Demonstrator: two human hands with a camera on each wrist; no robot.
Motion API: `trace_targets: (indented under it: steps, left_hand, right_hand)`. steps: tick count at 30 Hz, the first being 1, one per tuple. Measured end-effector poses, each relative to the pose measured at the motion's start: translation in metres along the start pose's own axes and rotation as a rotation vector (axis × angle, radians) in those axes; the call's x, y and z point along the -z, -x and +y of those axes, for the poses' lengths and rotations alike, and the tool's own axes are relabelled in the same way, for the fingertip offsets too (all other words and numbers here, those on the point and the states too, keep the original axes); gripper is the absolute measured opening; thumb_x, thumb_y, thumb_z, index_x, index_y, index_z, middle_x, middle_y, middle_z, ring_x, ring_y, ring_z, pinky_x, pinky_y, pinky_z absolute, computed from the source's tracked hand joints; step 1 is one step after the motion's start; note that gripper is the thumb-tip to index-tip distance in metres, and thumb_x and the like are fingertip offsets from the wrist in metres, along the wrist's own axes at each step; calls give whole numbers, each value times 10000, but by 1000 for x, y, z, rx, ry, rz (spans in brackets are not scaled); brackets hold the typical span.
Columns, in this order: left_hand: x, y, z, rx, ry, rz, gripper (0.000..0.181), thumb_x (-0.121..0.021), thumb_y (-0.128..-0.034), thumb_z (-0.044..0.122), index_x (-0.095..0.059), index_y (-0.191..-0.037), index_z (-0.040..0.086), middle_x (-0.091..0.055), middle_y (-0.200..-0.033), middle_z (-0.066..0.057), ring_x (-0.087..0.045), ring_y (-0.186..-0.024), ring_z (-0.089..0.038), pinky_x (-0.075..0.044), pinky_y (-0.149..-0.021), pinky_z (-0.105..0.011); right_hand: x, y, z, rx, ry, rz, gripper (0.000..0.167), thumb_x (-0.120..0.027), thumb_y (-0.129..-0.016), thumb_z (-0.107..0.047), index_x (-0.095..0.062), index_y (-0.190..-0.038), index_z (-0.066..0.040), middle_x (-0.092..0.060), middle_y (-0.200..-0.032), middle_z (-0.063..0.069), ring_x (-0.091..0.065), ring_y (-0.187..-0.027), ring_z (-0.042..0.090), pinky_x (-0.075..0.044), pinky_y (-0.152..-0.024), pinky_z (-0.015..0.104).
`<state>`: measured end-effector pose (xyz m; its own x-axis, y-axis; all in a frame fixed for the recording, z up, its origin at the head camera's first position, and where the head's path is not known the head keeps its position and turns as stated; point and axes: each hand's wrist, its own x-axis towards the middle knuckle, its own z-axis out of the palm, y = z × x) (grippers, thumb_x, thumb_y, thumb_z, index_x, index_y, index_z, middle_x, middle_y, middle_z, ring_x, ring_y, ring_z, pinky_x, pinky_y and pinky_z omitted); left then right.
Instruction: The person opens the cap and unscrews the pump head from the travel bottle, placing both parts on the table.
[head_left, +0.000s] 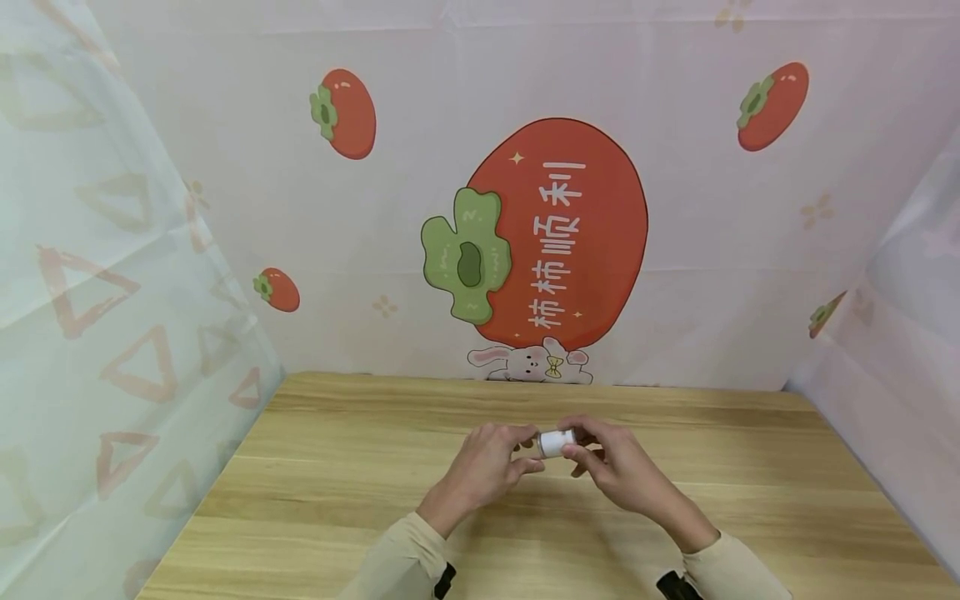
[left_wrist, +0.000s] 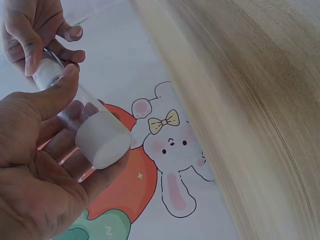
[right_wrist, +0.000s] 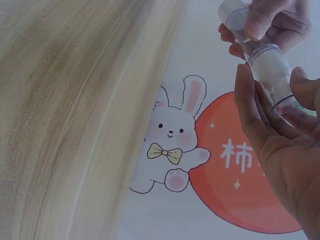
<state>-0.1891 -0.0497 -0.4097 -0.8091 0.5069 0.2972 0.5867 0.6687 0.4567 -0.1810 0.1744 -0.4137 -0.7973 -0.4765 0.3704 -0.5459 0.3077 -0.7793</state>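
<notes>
Both hands hold a small clear plastic bottle (head_left: 557, 443) with white parts above the wooden table. My left hand (head_left: 487, 467) has its thumb and fingers round the clear body, beside the white cylindrical end (left_wrist: 102, 140). On the bottle's other end, my right hand (head_left: 615, 471) grips a clear cap (right_wrist: 272, 75), and a white part shows through it. The bottle lies nearly level between the hands in the head view. Fingers hide some of its body, and whether the cap is fully seated I cannot tell.
The wooden table (head_left: 337, 492) extends beneath both hands. A white backdrop (head_left: 697, 250) with printed persimmons and a rabbit rises behind its far edge. Patterned sheets hang at the left (head_left: 135, 333) and right (head_left: 907, 367).
</notes>
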Motion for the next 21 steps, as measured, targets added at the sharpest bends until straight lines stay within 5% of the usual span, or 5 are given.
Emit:
trace_targets:
  steps: [11,21]
  left_hand:
    - [4,0,3,9,-6,-29,266,-808,-869,308,-765,-1072,142,-747,-919,22,-683,-806,-112,-529,-682,-245]
    - [7,1,6,10,-44,-65,201,-806,-875,305,-753,-994,153,-741,-921,13,-638,-752,-79,-514,-653,-240]
  right_hand:
    - [-2,2,-1,58,75,24,196,-636,-981,-33,-624,-1175,-8,-660,-921,64,-658,-754,161,-591,-604,268]
    - [0,0,-5,29,106,-4,180,-639,-982,-35,-634,-1162,-28,-654,-911,58,-630,-728,128,-581,-589,258]
